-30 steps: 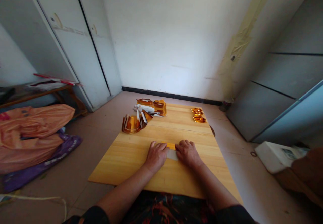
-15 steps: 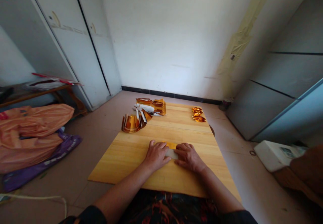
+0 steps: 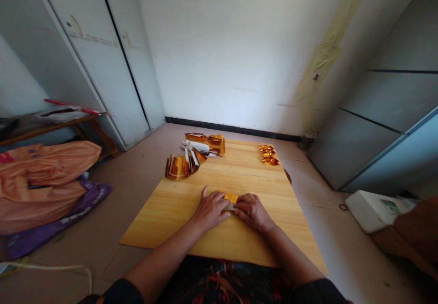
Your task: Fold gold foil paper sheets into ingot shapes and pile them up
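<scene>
A small sheet of gold foil paper (image 3: 230, 197) with a pale greyish underside lies on the wooden board between my hands, its near edge folded over. My left hand (image 3: 211, 208) holds down the left end, its thumb and fingertips on the paper and one finger raised. At the right end, my right hand (image 3: 252, 210) pinches the folded edge between thumb and curled fingers. Both hands cover parts of the sheet. Beyond them, a curved stack of gold foil sheets (image 3: 178, 167) stands at the board's left edge. Several folded gold foil pieces (image 3: 268, 155) sit at the far right.
Behind the curved stack lie more gold foil sheets (image 3: 216, 144) and a white roll (image 3: 196, 146). The wooden board (image 3: 164, 222) ends close to my lap. Orange and purple bags (image 3: 51, 194) are on the floor left; a white box (image 3: 367, 210) stands right.
My right hand has shifted slightly left and its fingers have closed into a pinch on the paper's edge. Less of the pale side shows between the hands.
</scene>
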`<state>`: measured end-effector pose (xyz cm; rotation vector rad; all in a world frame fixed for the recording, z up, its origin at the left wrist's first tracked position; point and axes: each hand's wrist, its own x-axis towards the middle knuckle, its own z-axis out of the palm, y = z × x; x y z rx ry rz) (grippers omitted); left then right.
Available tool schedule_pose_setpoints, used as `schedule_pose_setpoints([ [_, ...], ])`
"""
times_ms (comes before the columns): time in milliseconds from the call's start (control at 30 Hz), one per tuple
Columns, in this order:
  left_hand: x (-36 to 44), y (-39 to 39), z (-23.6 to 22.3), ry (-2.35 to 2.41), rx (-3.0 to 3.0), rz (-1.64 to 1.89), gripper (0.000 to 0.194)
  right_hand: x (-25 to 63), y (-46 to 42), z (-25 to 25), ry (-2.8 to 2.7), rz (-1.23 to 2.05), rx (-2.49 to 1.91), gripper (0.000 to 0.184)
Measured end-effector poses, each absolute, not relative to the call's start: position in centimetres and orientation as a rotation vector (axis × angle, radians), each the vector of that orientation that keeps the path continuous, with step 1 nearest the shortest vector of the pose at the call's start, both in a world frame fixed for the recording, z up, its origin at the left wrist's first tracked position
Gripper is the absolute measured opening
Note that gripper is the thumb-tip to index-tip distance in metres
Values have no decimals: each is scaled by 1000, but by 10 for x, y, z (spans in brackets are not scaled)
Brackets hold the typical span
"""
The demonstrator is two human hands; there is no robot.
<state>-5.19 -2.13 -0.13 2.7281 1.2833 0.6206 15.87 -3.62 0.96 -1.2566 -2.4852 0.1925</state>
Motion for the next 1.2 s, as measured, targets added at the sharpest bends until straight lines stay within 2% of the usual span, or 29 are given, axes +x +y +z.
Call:
schedule_pose_setpoints([
  [233,-46,-24,-3,1360,2712,642,8,168,-36,8,-2495,278,-1189,30],
  [633,-47,-27,-8,1373,2718,600,15,151,-18,-2,-2272,386,-1468,8],
  [967,-51,-29,-8,1340,2692,511,14,166,-11,-7,-2301,486,-1135,15],
  [1200,-52,-29,-4,1341,2696,481,14,158,-10,-4,-2321,377,-1371,12],
])
